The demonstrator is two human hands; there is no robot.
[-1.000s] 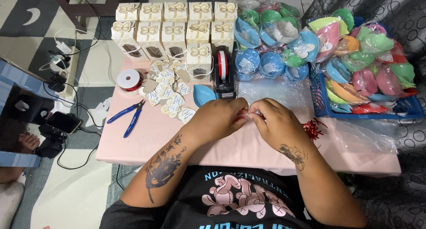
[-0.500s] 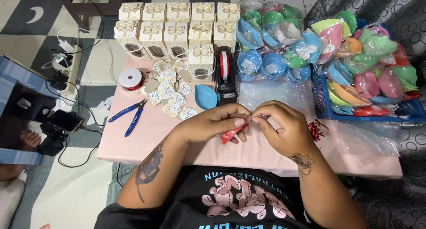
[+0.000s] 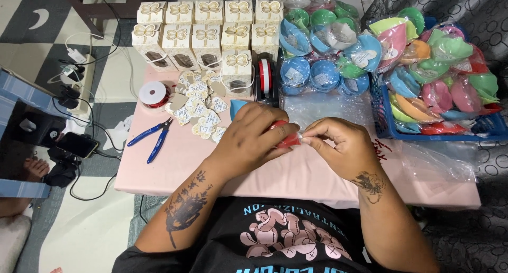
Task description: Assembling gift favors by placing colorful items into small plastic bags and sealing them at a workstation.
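My left hand (image 3: 253, 139) and my right hand (image 3: 338, 144) meet over the middle of the pink table (image 3: 174, 167). Between them is a small red item in clear plastic wrap (image 3: 288, 139); the left fingers clamp the red part and the right fingertips pinch the wrap's end. A blue heart-shaped dish (image 3: 236, 107) lies just beyond my left hand. Heart-shaped paper tags (image 3: 198, 108) lie scattered to the left of it.
Cream gift boxes (image 3: 206, 32) stand in rows at the back. A tape dispenser (image 3: 265, 80), a red ribbon spool (image 3: 153, 93) and blue pliers (image 3: 153, 137) are on the table. Wrapped coloured dishes (image 3: 328, 45) pile at back right, more in a blue basket (image 3: 389, 122). Loose clear plastic (image 3: 434, 159) lies right.
The view has drawn closer to the table. My hands have shifted a little to the right, and the red wrapped item now shows more clearly between them.
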